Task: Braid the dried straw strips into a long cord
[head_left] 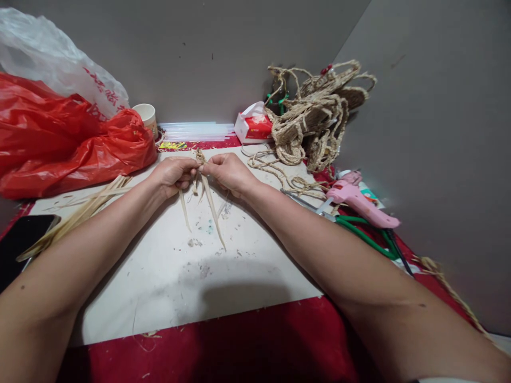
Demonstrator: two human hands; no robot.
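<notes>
Above the white board [159, 276], both hands meet around a small piece of knotted straw [200, 156]. My left hand [175, 176] pinches it from the left, fingers curled. From the right, my right hand [227, 173] pinches the same piece between thumb and forefinger. Loose pale straw strips [213, 213] hang down from between the hands, and a short knotted end shows between them. More flat dry strips [85, 209] lie at the left, partly behind my left forearm.
Red bag [72, 143], clear bag [59, 58], cup [147, 114] and phone [24, 239] are left. Clear sticks [195, 131], a tissue pack [255, 125] and braided straw [315, 117] stand behind. Right: pink glue gun [361, 199], green-handled scissors [365, 234].
</notes>
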